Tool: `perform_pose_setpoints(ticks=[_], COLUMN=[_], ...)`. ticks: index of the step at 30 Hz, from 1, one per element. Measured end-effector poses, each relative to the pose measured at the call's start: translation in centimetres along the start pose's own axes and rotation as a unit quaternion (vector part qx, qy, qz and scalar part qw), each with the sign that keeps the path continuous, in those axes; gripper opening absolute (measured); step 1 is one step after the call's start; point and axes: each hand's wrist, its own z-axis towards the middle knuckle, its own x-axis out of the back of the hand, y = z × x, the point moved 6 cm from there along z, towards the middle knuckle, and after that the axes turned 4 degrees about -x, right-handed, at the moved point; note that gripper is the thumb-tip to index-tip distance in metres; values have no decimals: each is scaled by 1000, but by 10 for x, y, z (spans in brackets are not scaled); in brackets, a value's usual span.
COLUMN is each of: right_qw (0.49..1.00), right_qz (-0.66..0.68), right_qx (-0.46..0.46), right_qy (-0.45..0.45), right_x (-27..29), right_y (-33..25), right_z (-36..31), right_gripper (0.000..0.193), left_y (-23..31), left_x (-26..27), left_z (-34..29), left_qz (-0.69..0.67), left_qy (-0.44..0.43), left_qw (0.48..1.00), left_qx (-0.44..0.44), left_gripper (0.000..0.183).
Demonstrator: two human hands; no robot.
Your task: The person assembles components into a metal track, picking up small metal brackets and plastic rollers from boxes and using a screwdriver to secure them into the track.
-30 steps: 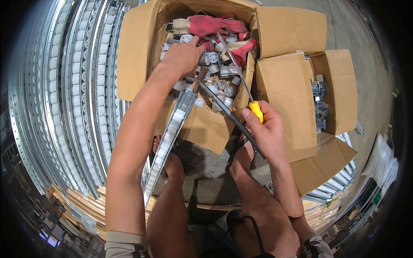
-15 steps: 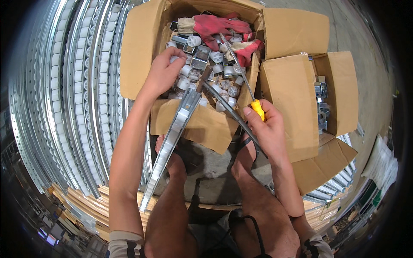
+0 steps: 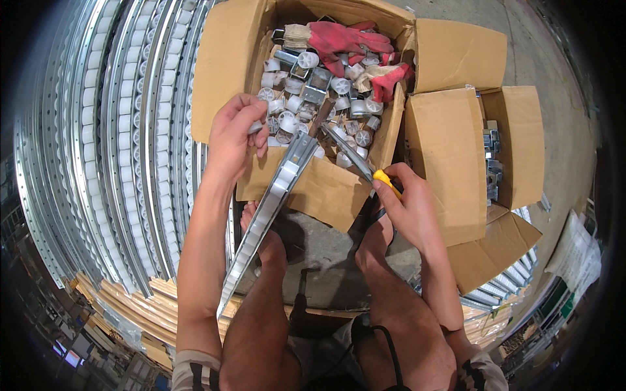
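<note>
My left hand (image 3: 236,133) is at the left front edge of the open carton, with a small whitish wheel (image 3: 255,127) pinched in its fingers. In my right hand (image 3: 411,202) is a screwdriver by its yellow handle (image 3: 387,184); its shaft points up and left, close along a dark metal bar. Between my arms a metal rail with white rollers (image 3: 267,208) slants up to the carton's front flap (image 3: 332,189). A brown, rusty-looking strip (image 3: 321,117) is beyond the rail's upper end. Loose white wheels (image 3: 287,120) and metal brackets (image 3: 316,85) fill the carton.
Red-and-white work gloves (image 3: 349,42) lie on the parts at the carton's back. A second carton (image 3: 450,163) with metal brackets stands at the right. Long roller rails (image 3: 130,130) are stacked at the left. My legs and feet are below the rail.
My left hand has drawn back from the wheels toward me, a small wheel now showing in its fingers. The screwdriver has swung down from near the gloves toward the rail's upper end.
</note>
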Motion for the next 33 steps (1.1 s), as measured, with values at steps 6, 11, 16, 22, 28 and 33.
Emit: perform_pose_setpoints(ticks=[6,11,16,22,28,33], right_qw=[988,972,977,983,989,993], right_qz=[-128,-203,-178,-153,-123,-108], right_qx=[43,45,57,53,48,30], right_qy=[79,109,105,82,68,48], right_x=[27,37,28,18,21,22], right_y=[-31,-40,-41,-36,-29,-26], right_z=[-12,-10,-5,1,2,0], right_gripper=[21,18,19,22,24,26], left_y=[-12,-14,4,-2,-30,-43], left_x=[23,22,6,-25,-22,-16], left_z=[-22,-25,-10,57,87,99], left_qz=[2,24,242,661,708,651], left_qy=[37,18,-2,-33,18,37], left_qw=[999,999,970,739,705,757], left_qx=[19,12,-36,-122,36,35], left_gripper=[30,38,33,27,30,35])
